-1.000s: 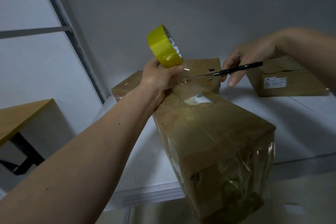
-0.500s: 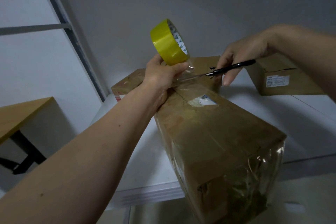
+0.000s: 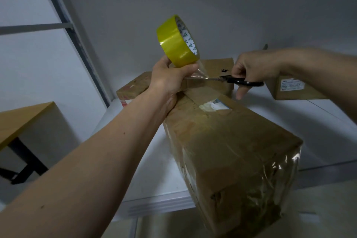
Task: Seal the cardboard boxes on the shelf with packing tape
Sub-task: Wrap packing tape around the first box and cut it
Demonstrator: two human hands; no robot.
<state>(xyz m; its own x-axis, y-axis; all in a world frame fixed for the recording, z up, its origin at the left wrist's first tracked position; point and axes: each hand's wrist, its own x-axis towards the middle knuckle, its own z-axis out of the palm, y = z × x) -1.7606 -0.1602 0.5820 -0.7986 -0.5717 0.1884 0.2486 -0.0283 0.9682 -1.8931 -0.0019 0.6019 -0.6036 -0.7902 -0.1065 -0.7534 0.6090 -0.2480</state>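
The left hand [image 3: 170, 79] grips the light tape roll [image 3: 177, 41] above the box [image 3: 228, 137] on the shelf [image 3: 154, 170], toward twelve o'clock. The right hand [image 3: 251, 69] holds scissors [image 3: 234, 80], blades at the thin, clingy film, which likely needs tension to cut cleanly.

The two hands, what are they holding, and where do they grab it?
The left hand grips the tape roll at its lower rim. The right hand holds the scissors by their black handles.
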